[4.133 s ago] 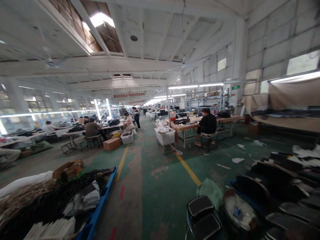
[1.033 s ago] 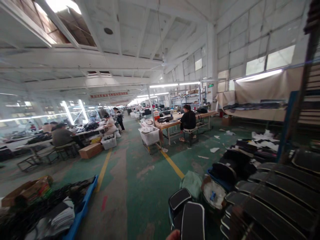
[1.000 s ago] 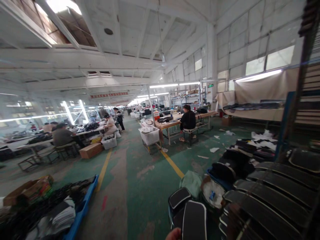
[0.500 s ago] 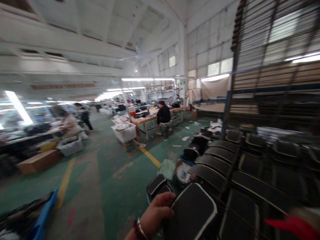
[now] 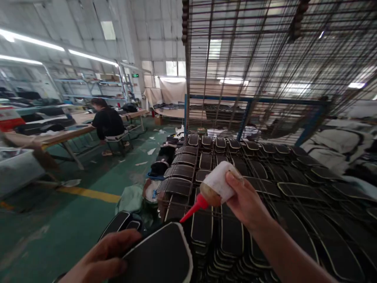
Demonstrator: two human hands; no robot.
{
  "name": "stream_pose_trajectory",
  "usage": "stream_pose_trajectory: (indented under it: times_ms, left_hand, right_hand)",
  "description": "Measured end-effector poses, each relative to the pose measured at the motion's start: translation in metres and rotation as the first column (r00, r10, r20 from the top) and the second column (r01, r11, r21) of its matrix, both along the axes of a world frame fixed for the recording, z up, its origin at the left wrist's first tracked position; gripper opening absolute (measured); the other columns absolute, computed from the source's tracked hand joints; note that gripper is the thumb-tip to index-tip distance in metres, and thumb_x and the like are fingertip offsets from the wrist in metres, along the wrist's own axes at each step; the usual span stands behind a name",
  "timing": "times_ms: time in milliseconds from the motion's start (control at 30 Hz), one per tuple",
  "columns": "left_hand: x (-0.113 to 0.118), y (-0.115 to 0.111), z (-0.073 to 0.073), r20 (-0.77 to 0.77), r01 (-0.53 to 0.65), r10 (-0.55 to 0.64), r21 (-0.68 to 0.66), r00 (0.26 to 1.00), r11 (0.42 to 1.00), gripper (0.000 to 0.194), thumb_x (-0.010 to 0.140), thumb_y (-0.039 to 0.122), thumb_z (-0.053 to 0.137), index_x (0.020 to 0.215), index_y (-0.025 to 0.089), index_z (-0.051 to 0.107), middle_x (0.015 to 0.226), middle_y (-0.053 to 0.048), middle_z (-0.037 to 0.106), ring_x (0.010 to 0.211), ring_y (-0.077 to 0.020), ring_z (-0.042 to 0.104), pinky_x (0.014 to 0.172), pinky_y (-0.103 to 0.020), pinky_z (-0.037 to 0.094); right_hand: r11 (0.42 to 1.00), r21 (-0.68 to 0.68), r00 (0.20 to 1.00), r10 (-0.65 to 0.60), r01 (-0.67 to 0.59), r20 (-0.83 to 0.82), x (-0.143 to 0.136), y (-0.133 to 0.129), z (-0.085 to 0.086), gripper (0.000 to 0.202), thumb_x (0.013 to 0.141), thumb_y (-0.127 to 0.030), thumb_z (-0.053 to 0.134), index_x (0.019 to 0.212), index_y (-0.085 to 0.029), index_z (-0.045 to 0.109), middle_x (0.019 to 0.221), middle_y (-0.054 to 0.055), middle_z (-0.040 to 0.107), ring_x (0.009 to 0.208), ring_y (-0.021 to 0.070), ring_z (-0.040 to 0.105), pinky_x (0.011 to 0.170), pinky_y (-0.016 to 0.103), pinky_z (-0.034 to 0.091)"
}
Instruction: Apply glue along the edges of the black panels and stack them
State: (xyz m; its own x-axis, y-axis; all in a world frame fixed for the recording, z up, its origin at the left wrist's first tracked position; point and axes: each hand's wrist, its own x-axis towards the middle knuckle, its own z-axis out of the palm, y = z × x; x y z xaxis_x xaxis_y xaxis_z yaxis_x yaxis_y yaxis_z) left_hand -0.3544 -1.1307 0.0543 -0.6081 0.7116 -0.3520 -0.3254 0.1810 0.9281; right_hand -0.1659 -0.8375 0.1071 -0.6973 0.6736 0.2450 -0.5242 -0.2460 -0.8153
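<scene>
Between the thumb and fingers of my left hand [image 5: 110, 255] is a flat black panel [image 5: 160, 255] with rounded corners and a pale edge. My right hand [image 5: 246, 198] grips a white glue bottle [image 5: 219, 182], tilted downward, with brownish liquid near its neck. The bottle's red nozzle [image 5: 196, 208] points at the top corner of the panel; whether the tip touches the edge I cannot tell. Left of the panel, partly behind my left hand, lie more black panels [image 5: 120, 224] with white edging.
Rows of similar black pieces [image 5: 262, 188] lie on a wire rack whose raised wire shelves [image 5: 235, 59] rise behind. A green bag [image 5: 129, 200] and a round container [image 5: 151, 192] stand beside it. A person [image 5: 108, 121] sits at a worktable [image 5: 63, 131] on the left.
The view has swung right toward the rack. The glue bottle, earlier only a blurred red nozzle at the right edge, has come over to the panel's corner. My left hand still holds the panel.
</scene>
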Motion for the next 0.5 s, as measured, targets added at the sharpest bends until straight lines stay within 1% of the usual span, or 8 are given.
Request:
stream_pose_trajectory:
  times_ms: [100,200,333,400,500]
  left_hand:
    - [-0.015,-0.001,-0.003,0.028,0.123,-0.123,0.001,0.992,0.992,0.041,0.051,0.029,0.083,0.091,0.027,0.08,0.097,-0.004,0.081,0.093,-0.0342,0.071,0.082,-0.041,0.056]
    - [-0.027,0.001,-0.005,0.04,0.202,-0.202,0.015,0.979,0.979,0.042,0.052,0.031,0.083,0.094,0.028,0.08,0.1,-0.003,0.081,0.095,-0.0344,0.071,0.082,-0.042,0.056]
    - [-0.034,0.004,-0.005,0.043,0.2,-0.2,-0.001,0.979,0.98,0.04,0.052,0.031,0.081,0.093,0.029,0.08,0.099,-0.002,0.081,0.094,-0.0338,0.071,0.081,-0.041,0.056]
    - [-0.034,0.006,-0.002,0.037,0.165,-0.165,-0.012,0.986,0.986,0.038,0.052,0.028,0.079,0.09,0.029,0.08,0.096,-0.002,0.082,0.091,-0.0331,0.071,0.08,-0.041,0.056]
    - [-0.032,0.01,0.005,0.014,0.144,-0.143,-0.03,0.99,0.989,0.036,0.052,0.024,0.078,0.087,0.026,0.081,0.093,-0.004,0.082,0.085,-0.0337,0.071,0.075,-0.042,0.057]
  right_hand:
    - [1.0,0.019,1.0,-0.007,0.007,0.007,-0.001,-0.002,-0.001,0.037,0.077,-0.043,0.089,0.104,-0.024,0.075,0.088,0.003,0.064,0.076,0.0161,0.056,0.064,0.018,0.05]
    - [0.999,0.038,1.0,-0.02,0.019,0.023,-0.005,-0.004,-0.002,0.035,0.076,-0.044,0.089,0.101,-0.024,0.075,0.083,0.002,0.062,0.073,0.0159,0.054,0.062,0.018,0.049]
    - [0.998,0.051,0.999,-0.033,0.031,0.042,-0.011,-0.006,-0.002,0.036,0.075,-0.044,0.09,0.102,-0.025,0.074,0.081,0.001,0.061,0.071,0.0162,0.054,0.06,0.019,0.048]
    - [0.998,0.054,0.998,-0.048,0.045,0.05,-0.013,-0.008,-0.002,0.037,0.074,-0.045,0.09,0.101,-0.025,0.074,0.081,0.001,0.061,0.071,0.0168,0.054,0.06,0.021,0.048]
    - [0.995,0.059,0.995,-0.08,0.076,0.066,-0.015,-0.01,-0.002,0.038,0.074,-0.045,0.09,0.102,-0.025,0.073,0.083,0.002,0.062,0.073,0.019,0.055,0.062,0.024,0.049]
